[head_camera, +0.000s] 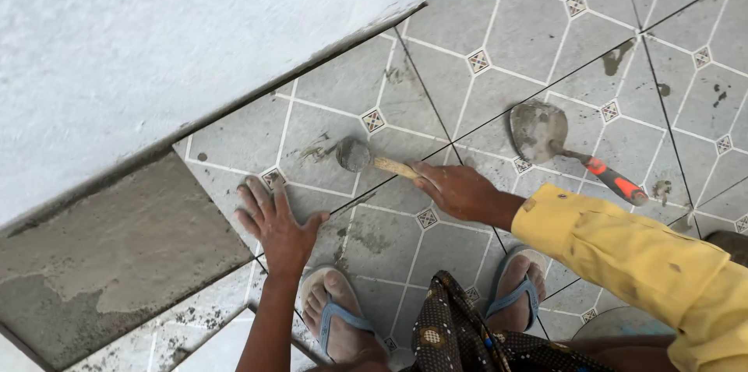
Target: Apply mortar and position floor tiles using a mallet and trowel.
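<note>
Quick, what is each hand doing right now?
Left hand: open, flat on the floor tile.
Right hand: closed on the mallet handle.

- Your right hand (460,189) grips the pale, bare wooden handle of a hammer (366,158) whose metal head is dull grey.
- Your left hand (273,220) presses flat on a matt grey ceramic floor tile (312,138), smeared with mortar.
- Right of the hammer, the trowel (545,138) has a cement-caked metal blade and a glossy red-and-black plastic grip.
- Left of the hammer, the mortar bed (101,263) looks rough and damp.
- Above it, the white wall (156,29) is coarse plaster.
</note>
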